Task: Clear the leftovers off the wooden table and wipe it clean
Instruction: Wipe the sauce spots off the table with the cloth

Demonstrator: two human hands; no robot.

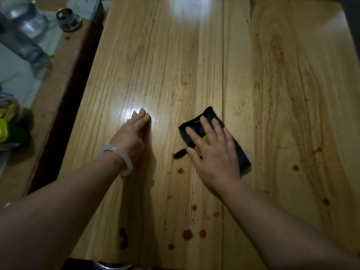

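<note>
A pale wooden table (214, 61) fills the view. A dark folded cloth (242, 152) lies near its middle, and my right hand (212, 151) presses flat on it with fingers spread. My left hand (132, 137) rests edge-down on the bare wood to the left, fingers straight and together, a white bangle on its wrist. Several reddish-brown sauce drops (187, 234) dot the near part of the table, with more drops (295, 168) toward the right.
Left of the table stands a lower surface with a clear water bottle (25, 18), a small dark jar (68, 19) and a green and yellow container (11, 133). A dark gap runs along the table's left edge.
</note>
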